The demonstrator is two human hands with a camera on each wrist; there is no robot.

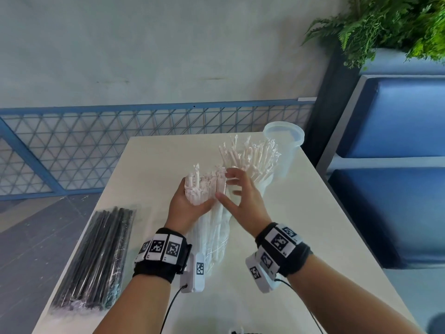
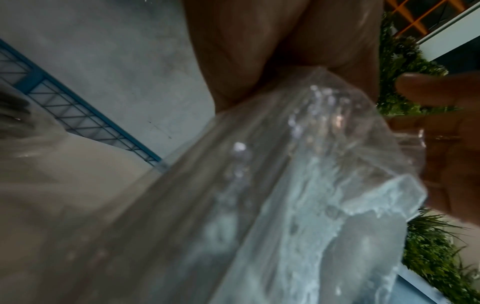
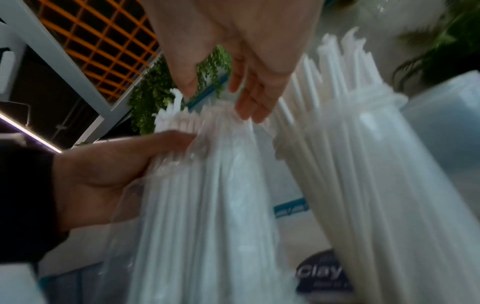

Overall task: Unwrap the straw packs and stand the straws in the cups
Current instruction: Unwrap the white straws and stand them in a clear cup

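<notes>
A pale, cream-white table (image 1: 301,213) carries everything. Near its far right corner stands an empty clear plastic cup (image 1: 285,145). Just beside that cup, on its left and nearer the camera, a second cup (image 1: 263,186) stands packed with white straws. Well to the left of the empty cup, along the table's near left edge, a sealed pack of black straws (image 1: 96,259) lies flat, lengthwise along that edge.

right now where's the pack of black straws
In the head view, the pack of black straws lies flat on the table's near left edge, left of the left hand, unopened and untouched.
</notes>
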